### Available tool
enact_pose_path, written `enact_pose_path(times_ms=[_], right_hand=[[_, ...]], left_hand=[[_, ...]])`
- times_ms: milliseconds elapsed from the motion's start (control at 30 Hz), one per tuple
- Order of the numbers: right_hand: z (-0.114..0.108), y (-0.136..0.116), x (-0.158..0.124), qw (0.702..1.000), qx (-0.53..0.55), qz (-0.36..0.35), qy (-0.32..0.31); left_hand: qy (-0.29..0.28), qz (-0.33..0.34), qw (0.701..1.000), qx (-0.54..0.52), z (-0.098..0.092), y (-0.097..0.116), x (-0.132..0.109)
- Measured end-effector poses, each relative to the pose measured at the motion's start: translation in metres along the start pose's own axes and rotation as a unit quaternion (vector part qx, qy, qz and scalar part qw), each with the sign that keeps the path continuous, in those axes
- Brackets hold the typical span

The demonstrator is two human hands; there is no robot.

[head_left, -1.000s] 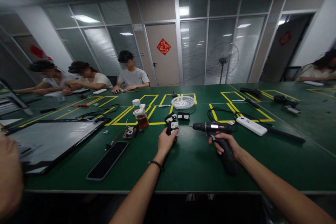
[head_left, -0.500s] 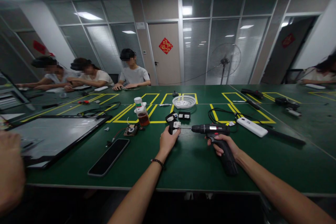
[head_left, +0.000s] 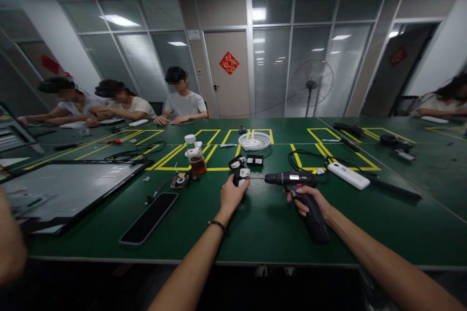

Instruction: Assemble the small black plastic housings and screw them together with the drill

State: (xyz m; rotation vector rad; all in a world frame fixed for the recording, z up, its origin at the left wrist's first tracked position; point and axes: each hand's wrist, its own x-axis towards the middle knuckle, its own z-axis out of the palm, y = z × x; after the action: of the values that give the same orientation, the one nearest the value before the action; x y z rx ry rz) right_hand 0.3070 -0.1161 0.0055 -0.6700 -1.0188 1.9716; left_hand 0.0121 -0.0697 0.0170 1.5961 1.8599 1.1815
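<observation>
My right hand is wrapped round the grip of a black cordless drill, held level with its long bit pointing left. The tip of the bit meets, or nearly meets, a small black block with a white label; contact is too fine to make out. Fingers of my left hand are closed round that block, partly hiding it. Just beyond it lie a similar black block and another one, both with white labels. Behind these stands a white plastic basket.
Left of my hands are a phone, a bottle of brown liquid, a small wired part and a large flat panel. To the right lies a white power bank with cables. Co-workers sit beyond; a person's arm shows at the left edge.
Both hands, the drill and the held block keep nearly the same pose. The whole view has shifted slightly, and the neighbouring person's arm at the left edge has moved further out of view.
</observation>
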Motion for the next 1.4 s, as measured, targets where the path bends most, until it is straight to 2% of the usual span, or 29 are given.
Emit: enact_pose_path(times_ms=[267,667,1033,1400], right_hand=[[-0.002,0.001,0.001,1.000,0.005,-0.016,-0.014],[-0.003,0.001,0.002,1.000,0.004,-0.002,-0.017],[-0.003,0.002,0.002,1.000,0.001,-0.001,-0.010],[-0.002,0.000,0.002,1.000,-0.004,-0.004,-0.013]], left_hand=[[0.003,0.043,0.999,0.024,0.006,-0.015,0.005],[0.014,0.049,0.998,0.044,0.005,-0.014,0.004],[0.043,0.073,0.992,0.097,-0.002,-0.004,-0.001],[0.043,0.081,0.992,0.086,-0.002,-0.005,-0.001]])
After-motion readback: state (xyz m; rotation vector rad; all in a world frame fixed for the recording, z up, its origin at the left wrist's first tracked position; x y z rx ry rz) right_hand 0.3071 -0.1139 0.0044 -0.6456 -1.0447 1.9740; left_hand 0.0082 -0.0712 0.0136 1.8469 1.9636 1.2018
